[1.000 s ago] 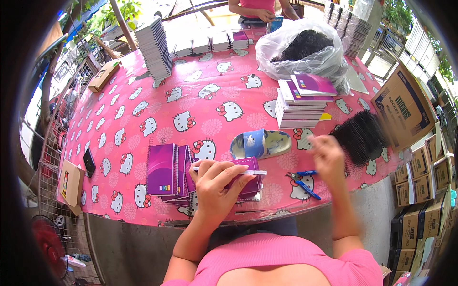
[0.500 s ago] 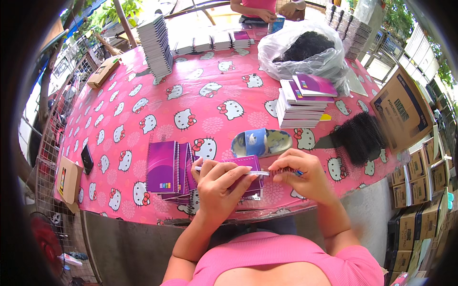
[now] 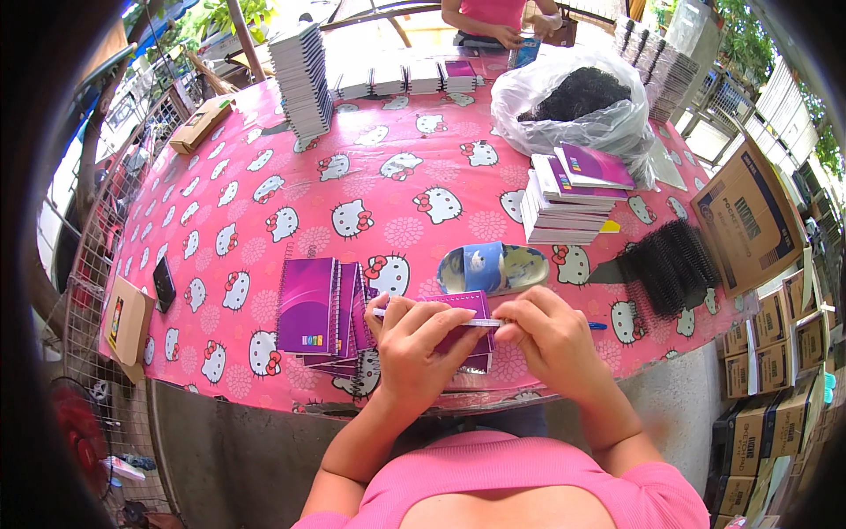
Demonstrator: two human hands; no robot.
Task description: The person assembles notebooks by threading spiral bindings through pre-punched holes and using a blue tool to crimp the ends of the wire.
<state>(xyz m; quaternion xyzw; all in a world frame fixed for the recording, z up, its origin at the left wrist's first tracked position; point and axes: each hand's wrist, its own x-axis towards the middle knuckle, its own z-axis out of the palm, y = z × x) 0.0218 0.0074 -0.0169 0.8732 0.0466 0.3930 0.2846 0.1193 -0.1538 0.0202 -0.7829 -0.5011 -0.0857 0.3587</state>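
Observation:
My left hand is closed around a thin notebook, held edge-on with its white page edges showing. At the notebook's right end my right hand is closed, thumb and fingers pinched together. A thin blue-ended object pokes out past the right hand; the rest of it is hidden. Below the held notebook lies another purple notebook, partly covered by my hands. Left of them sits an overlapping pile of purple spiral notebooks. A blue slipper lies just beyond my hands.
Unbound notebooks are stacked at the right, near black spiral coils and a cardboard box. Farther back stand a plastic bag of black coils and a tall notebook stack. A phone lies left. Another person works opposite.
My right hand has moved in against the notebook's right end, and the coil seen at its fingertips is now hidden. The view has shifted slightly.

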